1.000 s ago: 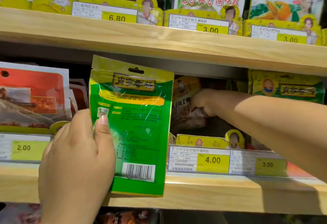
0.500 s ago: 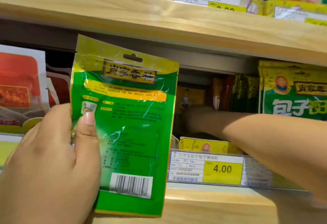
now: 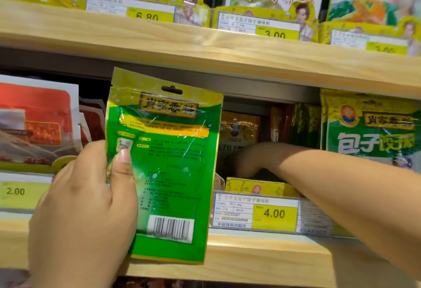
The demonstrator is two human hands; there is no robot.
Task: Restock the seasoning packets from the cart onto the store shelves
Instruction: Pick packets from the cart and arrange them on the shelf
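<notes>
While the glossy green-and-yellow foil seasoning packet [image 3: 163, 169] hangs unshelved before the pale wooden shelf [image 3: 262, 256], pinched by the left hand [image 3: 84, 210], the right hand [image 3: 246, 160] reaches into the slot, its grip hidden; stocking seems midway.

Right hand [image 3: 246, 162] fills shelf gap between green packet [image 3: 164, 164] and standing packets [image 3: 369, 126].
</notes>
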